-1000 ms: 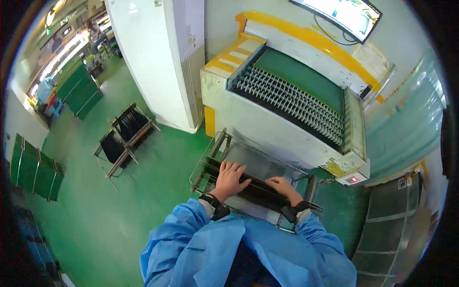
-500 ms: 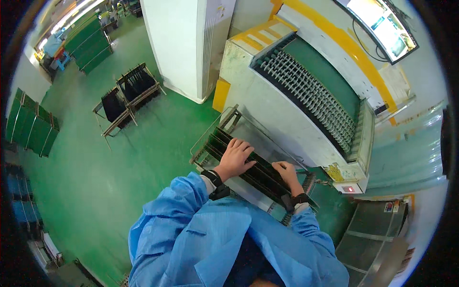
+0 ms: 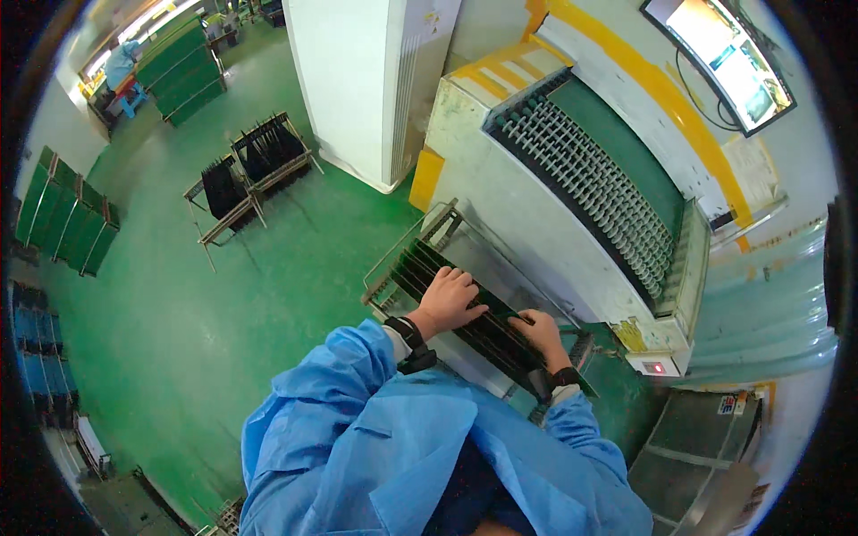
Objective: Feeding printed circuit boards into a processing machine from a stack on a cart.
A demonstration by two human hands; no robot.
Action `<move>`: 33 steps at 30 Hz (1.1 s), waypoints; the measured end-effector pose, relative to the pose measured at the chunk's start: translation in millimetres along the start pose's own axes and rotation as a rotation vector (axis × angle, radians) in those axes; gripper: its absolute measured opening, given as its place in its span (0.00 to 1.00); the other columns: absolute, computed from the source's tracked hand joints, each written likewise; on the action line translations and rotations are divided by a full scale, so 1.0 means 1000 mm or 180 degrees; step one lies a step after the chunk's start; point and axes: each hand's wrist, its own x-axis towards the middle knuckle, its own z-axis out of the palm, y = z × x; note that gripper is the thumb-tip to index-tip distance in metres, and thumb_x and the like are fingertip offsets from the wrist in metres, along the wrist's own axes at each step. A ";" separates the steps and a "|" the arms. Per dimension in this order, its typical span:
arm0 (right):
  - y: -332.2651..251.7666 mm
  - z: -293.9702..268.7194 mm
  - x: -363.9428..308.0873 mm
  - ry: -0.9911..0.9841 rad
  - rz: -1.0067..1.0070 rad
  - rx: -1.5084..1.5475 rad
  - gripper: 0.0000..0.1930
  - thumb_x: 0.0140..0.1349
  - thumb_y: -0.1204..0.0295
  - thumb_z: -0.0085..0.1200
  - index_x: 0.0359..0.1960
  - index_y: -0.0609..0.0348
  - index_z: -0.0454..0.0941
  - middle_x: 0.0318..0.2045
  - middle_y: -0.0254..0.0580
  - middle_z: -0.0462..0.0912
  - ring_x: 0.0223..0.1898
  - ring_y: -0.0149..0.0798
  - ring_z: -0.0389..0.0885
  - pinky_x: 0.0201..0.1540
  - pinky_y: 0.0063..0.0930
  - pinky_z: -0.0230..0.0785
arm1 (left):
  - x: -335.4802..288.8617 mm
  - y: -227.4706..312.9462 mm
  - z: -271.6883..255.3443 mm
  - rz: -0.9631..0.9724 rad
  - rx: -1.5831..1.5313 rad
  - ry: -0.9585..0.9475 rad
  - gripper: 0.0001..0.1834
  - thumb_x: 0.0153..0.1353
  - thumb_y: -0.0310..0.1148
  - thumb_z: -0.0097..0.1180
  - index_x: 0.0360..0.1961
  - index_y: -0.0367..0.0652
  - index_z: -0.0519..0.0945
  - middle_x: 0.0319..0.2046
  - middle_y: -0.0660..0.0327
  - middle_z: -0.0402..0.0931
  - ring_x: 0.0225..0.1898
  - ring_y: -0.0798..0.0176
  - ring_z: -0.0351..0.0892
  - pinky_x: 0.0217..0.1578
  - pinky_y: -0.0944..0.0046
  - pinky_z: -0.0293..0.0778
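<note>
In front of me a metal slotted rack (image 3: 374, 293) holds several thin dark green panels (image 3: 487, 341) standing on edge, side by side. My left hand (image 3: 444, 302) lies across their top edges toward the left half, its fingers curled over them. Further right, my right hand (image 3: 539, 338) closes its thumb and fingers on the top edge of a panel near the rack's right end. The fingertips of both hands are partly hidden among the panels, so how many each one grips cannot be told. Dark bands circle both wrists over blue sleeves.
Just beyond the rack stands a pale machine with a roller conveyor (image 3: 590, 183). A screen (image 3: 722, 58) hangs above it. A white cabinet (image 3: 353, 89) rises behind. Two racks of dark panels (image 3: 234, 183) stand on the green floor to the left, with green panel stacks (image 3: 67, 214) beyond.
The view has shifted a little, so the surroundings appear slightly lower and further right. Both hands stay on the panels, the right one slightly closer to the left.
</note>
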 end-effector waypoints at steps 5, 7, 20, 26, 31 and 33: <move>-0.008 0.005 -0.002 0.0037 0.0377 -0.0659 0.23 0.58 0.47 0.62 0.43 0.54 0.88 0.39 0.53 0.87 0.44 0.55 0.85 0.48 0.46 0.75 | 0.000 0.000 0.002 0.0116 0.0028 0.0136 0.23 0.61 0.56 0.61 0.24 0.46 0.79 0.28 0.58 0.73 0.40 0.53 0.73 0.50 0.54 0.66; -0.003 0.007 -0.002 0.0058 0.0344 -0.0662 0.23 0.58 0.47 0.62 0.43 0.53 0.88 0.39 0.53 0.87 0.44 0.55 0.85 0.48 0.46 0.75 | -0.001 0.001 0.002 0.0106 0.0064 0.0121 0.23 0.60 0.56 0.61 0.24 0.46 0.80 0.28 0.59 0.73 0.40 0.53 0.73 0.51 0.54 0.66; 0.016 0.015 0.008 0.0123 0.0463 -0.0647 0.28 0.54 0.42 0.64 0.45 0.51 0.88 0.41 0.47 0.88 0.46 0.53 0.85 0.48 0.43 0.76 | 0.007 0.001 0.005 0.0066 0.0131 -0.0090 0.25 0.62 0.57 0.58 0.26 0.44 0.84 0.31 0.57 0.78 0.43 0.52 0.76 0.53 0.53 0.65; 0.015 0.011 0.014 0.0088 0.0538 -0.0657 0.26 0.56 0.44 0.64 0.44 0.50 0.88 0.41 0.46 0.88 0.46 0.53 0.85 0.49 0.43 0.76 | 0.014 -0.001 0.007 -0.0023 0.0199 -0.0223 0.26 0.61 0.58 0.59 0.26 0.44 0.84 0.31 0.57 0.79 0.43 0.53 0.77 0.55 0.53 0.66; 0.020 0.012 0.017 0.0140 0.0569 -0.0690 0.24 0.55 0.45 0.64 0.45 0.50 0.88 0.42 0.47 0.88 0.47 0.53 0.85 0.49 0.43 0.76 | 0.017 0.000 0.007 -0.0015 0.0206 -0.0211 0.26 0.61 0.59 0.58 0.27 0.44 0.84 0.31 0.58 0.79 0.44 0.52 0.77 0.54 0.53 0.67; 0.013 0.009 0.014 0.0139 0.0624 -0.0739 0.24 0.55 0.46 0.64 0.45 0.50 0.88 0.42 0.47 0.88 0.47 0.53 0.85 0.49 0.44 0.76 | 0.017 0.002 0.003 -0.0019 0.0211 -0.0172 0.26 0.61 0.59 0.58 0.27 0.44 0.84 0.30 0.58 0.78 0.44 0.52 0.77 0.53 0.53 0.67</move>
